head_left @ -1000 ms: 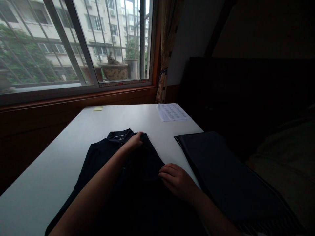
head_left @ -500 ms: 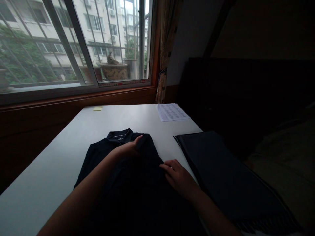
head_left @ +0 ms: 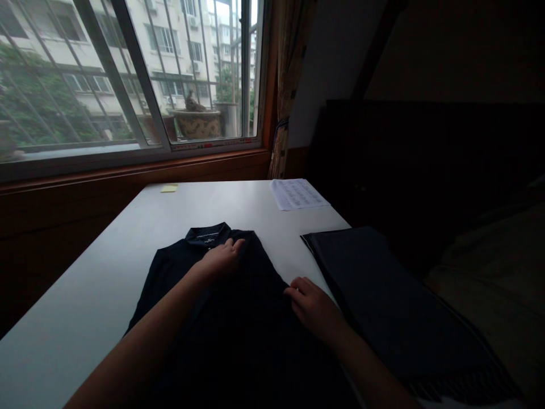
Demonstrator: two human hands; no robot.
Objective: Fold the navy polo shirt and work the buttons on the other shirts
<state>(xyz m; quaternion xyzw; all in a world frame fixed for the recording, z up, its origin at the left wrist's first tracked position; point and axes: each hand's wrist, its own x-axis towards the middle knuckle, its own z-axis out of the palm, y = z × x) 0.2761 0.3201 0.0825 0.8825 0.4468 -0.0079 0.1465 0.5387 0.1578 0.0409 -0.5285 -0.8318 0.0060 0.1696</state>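
Daylight only, from the barred sliding window [head_left: 128, 79] far left; patterned curtain [head_left: 284, 102] beside it. White table [head_left: 102, 272] below. Right side too dark to read.

Shirt [head_left: 255, 307]: dark cloth, matt, mostly smooth. Table [head_left: 97, 272]: smooth white top, low sheen; material undetermined. Folded piece [head_left: 383, 295]: dark matt cloth, fringed edge. Sheets [head_left: 299, 194]: printed paper, matt. Sill [head_left: 213, 156]: reddish-brown wood, slightly glossy. Curtain [head_left: 287, 85]: patterned cloth.

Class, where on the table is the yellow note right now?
In the head view, the yellow note lies near the far left corner of the white table, beyond the dark shirt.
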